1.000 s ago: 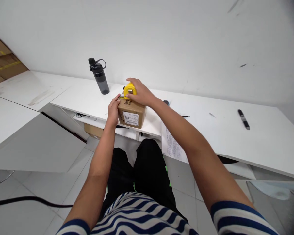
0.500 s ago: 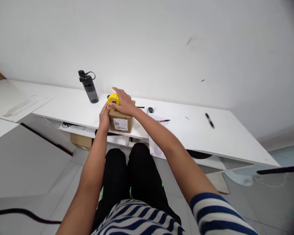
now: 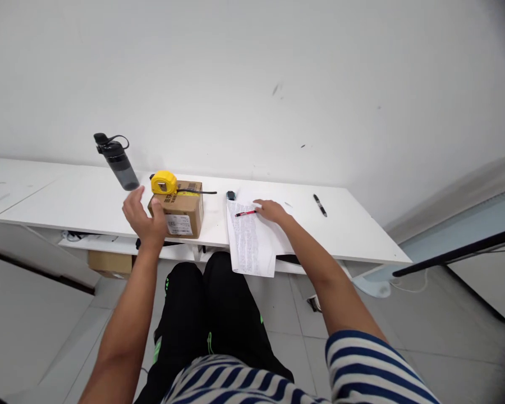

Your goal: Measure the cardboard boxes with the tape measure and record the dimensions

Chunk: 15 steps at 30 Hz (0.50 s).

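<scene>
A small cardboard box (image 3: pixel 184 212) with a white label stands at the front edge of a white desk (image 3: pixel 353 235). On the box's top left lies a yellow tape measure (image 3: pixel 164 183). My left hand (image 3: pixel 142 217) hovers just left of the box, fingers spread, holding nothing. My right hand (image 3: pixel 272 211) lies palm down on a printed sheet of paper (image 3: pixel 252 246) that hangs over the desk's edge. Its fingertips are at a red pen (image 3: pixel 244 213) lying on the sheet. I cannot see whether they grip the pen.
A dark water bottle (image 3: pixel 118 162) stands on the desk, left of the box. A small dark object (image 3: pixel 231 195) lies behind the paper, a black marker (image 3: pixel 320 205) farther right. Another cardboard box (image 3: pixel 109 262) sits on the shelf under the desk.
My right hand left the tape measure and moved right onto the paper by the red pen. My left hand let go of the box and opened. The view turned to the right.
</scene>
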### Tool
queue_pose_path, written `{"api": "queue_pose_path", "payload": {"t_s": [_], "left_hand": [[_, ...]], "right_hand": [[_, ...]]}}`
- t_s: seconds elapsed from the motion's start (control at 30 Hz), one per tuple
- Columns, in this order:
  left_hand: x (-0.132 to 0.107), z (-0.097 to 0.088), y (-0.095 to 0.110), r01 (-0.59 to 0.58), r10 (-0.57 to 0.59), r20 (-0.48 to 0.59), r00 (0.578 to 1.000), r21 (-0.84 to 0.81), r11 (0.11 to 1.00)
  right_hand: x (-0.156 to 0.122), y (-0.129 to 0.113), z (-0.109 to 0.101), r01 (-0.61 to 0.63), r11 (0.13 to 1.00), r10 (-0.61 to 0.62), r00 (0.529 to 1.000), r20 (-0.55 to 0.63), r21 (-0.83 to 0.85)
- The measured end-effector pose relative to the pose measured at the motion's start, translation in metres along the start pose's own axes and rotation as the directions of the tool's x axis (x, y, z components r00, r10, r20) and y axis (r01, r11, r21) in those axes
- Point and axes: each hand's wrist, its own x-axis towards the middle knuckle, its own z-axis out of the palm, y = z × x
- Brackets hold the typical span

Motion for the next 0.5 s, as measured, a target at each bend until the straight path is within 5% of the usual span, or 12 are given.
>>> {"api": "queue_pose_path", "payload": {"t_s": [0.07, 0.1, 0.17, 0.2, 0.27, 0.37, 0.5], "left_hand": [[-0.028, 0.011, 0.029, -0.173, 0.178, 0.171, 0.969, -0.045, 0.984], [-0.044, 0.021, 0.042, -0.257, 0.276, 0.354, 0.894, -0.101, 0.961], [-0.072, 0.045, 0.062, -0.371, 0.409, 0.726, 0.553, -0.225, 0.901], [-0.084, 0.058, 0.066, -0.380, 0.389, 0.821, 0.418, -0.231, 0.896], [-0.102, 0.081, 0.063, -0.358, 0.271, 0.925, 0.268, -0.165, 0.919], [-0.115, 0.104, 0.043, -0.331, 0.138, 0.967, 0.216, -0.061, 0.942], [-0.121, 0.112, 0.028, -0.357, 0.147, 0.963, 0.226, -0.059, 0.932]], "right_hand": [[-0.001, 0.000, 0.013, 0.018, 1.000, -0.018, 1.000, 0.012, 0.003], [-0.001, -0.002, 0.018, 0.017, 1.000, -0.017, 1.000, 0.008, 0.002], [-0.002, -0.006, 0.024, 0.001, 1.000, -0.001, 1.000, -0.028, -0.004], [-0.003, -0.007, 0.027, -0.018, 1.000, 0.019, 0.997, -0.076, 0.022], [-0.008, -0.005, 0.030, -0.048, 0.984, 0.085, 0.972, -0.219, 0.170], [-0.015, 0.002, 0.036, 0.008, 0.868, 0.212, 0.898, -0.385, 0.496], [-0.016, 0.013, 0.046, 0.001, 0.625, 0.349, 0.894, -0.281, 0.780]]}}
